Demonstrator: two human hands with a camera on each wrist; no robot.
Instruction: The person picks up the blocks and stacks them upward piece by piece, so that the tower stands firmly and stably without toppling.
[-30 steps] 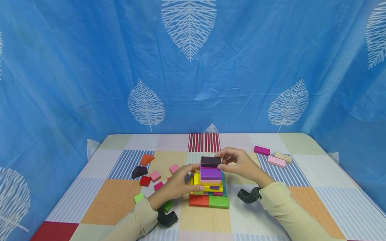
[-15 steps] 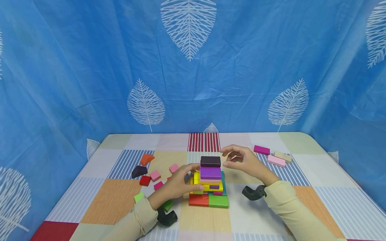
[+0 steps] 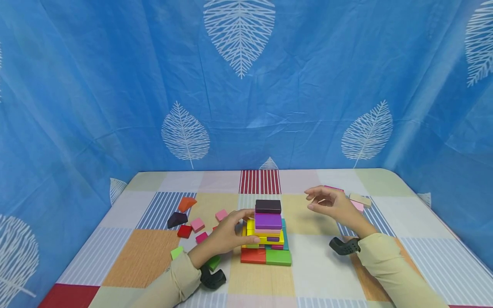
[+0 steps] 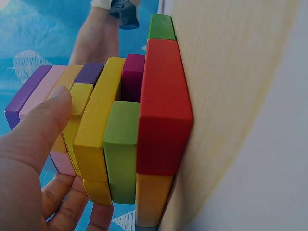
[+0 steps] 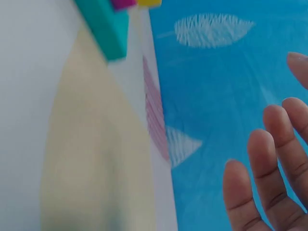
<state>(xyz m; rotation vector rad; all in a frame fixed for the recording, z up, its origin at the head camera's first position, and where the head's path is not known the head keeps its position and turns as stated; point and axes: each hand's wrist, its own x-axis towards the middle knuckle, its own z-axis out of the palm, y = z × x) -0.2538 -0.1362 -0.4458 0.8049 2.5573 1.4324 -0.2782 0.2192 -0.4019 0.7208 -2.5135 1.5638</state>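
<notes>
A tower of coloured toy blocks point(image 3: 268, 221) stands in the middle of the table, topped by a black block point(image 3: 268, 206) lying on a purple one. My left hand point(image 3: 228, 233) holds the tower at its left side. In the left wrist view, the thumb point(image 4: 58, 103) lies on the front of the yellow layer, while the other fingers point(image 4: 67, 202) reach round the side. Below the thumb layer sit green blocks and a red block point(image 4: 164, 106). My right hand point(image 3: 334, 206) hovers right of the tower, fingers loosely bent with nothing in them.
Loose blocks lie to the left: an orange one point(image 3: 187, 203), a black one point(image 3: 177, 220), a red one point(image 3: 185, 231) and several pink and green ones. At the right, beyond my right hand, are a beige block point(image 3: 360, 199), a pink one point(image 3: 357, 206) and a magenta one point(image 3: 334, 188).
My right hand has let go of the black block on top and moved away to the right, towards the loose blocks there. The left hand and the tower have stayed put.
</notes>
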